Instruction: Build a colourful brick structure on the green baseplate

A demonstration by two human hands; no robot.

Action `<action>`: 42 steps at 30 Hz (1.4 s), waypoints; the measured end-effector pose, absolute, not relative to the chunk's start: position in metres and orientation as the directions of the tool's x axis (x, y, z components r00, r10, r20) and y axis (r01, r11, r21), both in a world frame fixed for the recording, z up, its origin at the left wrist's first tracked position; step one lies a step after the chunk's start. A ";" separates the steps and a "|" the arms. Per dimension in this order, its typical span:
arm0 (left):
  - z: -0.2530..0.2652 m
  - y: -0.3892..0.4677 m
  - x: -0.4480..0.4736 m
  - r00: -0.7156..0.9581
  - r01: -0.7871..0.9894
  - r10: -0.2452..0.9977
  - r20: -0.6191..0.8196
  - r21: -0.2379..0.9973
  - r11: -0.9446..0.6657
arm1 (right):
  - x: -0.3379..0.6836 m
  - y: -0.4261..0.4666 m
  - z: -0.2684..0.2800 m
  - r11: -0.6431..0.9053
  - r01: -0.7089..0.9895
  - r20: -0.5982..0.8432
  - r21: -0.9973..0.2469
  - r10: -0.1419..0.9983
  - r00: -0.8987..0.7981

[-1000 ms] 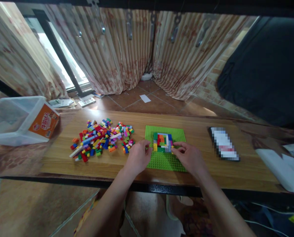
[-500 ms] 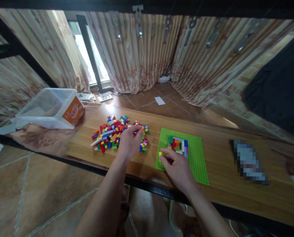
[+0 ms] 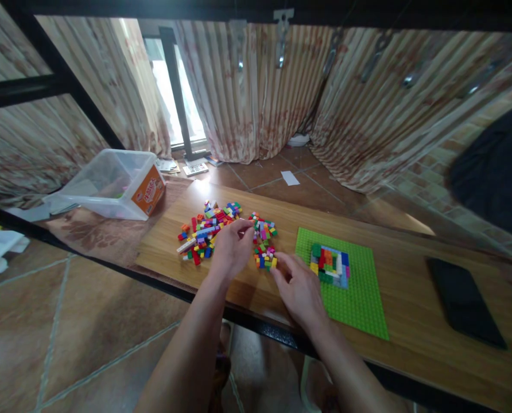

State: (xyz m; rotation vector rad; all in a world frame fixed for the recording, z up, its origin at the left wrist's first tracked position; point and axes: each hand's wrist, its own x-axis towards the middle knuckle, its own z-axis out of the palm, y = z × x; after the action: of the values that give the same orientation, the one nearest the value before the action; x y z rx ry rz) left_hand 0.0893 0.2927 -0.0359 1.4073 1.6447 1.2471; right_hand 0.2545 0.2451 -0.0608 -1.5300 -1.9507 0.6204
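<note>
My left hand (image 3: 231,250) is over the right side of a heap of mixed toy bricks (image 3: 204,232), its thumb and index finger pinched together. Whatever is between those fingertips is too small or hidden to name. My right hand (image 3: 299,289) is beside a smaller cluster of bricks (image 3: 263,230), thumb and forefinger around a yellow brick (image 3: 274,262). To its right lies a green baseplate (image 3: 363,304). On the baseplate stands a low, roughly square build of coloured bricks (image 3: 345,261), with white, blue, red, orange and green pieces and a hollow middle.
A clear plastic bin (image 3: 105,201) with an orange label stands at the left end of the wooden table (image 3: 282,304). A dark phone (image 3: 465,301) lies at the right. A dark bar crosses overhead, and curtains (image 3: 247,97) hang behind.
My right hand has moved left with the yellow brick, from the baseplate's left edge to the small brick cluster. My left hand stays near the heap. The view has shifted left.
</note>
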 end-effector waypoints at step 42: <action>-0.024 0.281 0.081 0.147 0.660 0.985 -0.088 0.751 -0.031 | 0.238 0.261 -0.068 0.311 0.625 0.223 -0.716 0.950 -0.218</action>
State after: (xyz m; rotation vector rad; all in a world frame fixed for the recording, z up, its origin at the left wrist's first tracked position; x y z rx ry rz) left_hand 0.0810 0.2808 -0.0245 1.7626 1.5820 0.6241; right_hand 0.2377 0.2610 -0.0681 -1.3929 -1.9375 0.6474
